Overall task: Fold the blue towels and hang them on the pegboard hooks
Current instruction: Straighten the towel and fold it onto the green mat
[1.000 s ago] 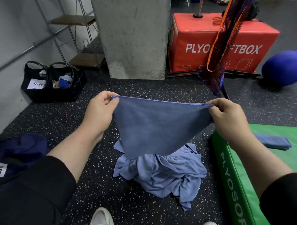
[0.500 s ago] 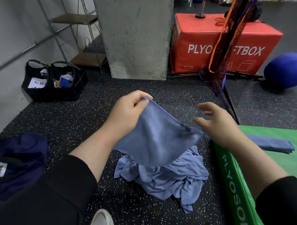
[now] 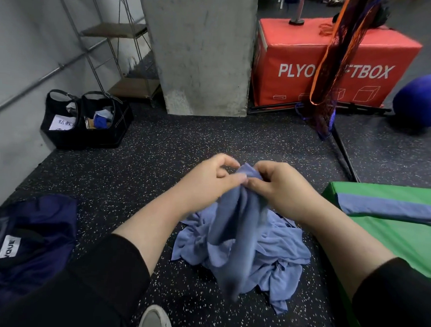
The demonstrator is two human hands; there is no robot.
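Folding a blue towel (image 3: pixel 236 228) above the pile (image 3: pixel 275 250).
Left hand (image 3: pixel 216 178) and right hand (image 3: pixel 275 185) pinch corners together; uneven edges risk a crooked fold.

The large red padded box (image 3: pixel 332 62) against the far wall carries white capitals on its front: "PLYO" on the left and "FTBOX" on the right, the letters between hidden behind a hanging orange-and-black net. White outline drawings of boxes sit below that lettering. A white paper label (image 3: pixel 63 123) in the black open bag on the floor shows Chinese characters, "私教" legible. A white tag (image 3: pixel 9 247) on the dark navy bag reads "VQUE", its start cut off.
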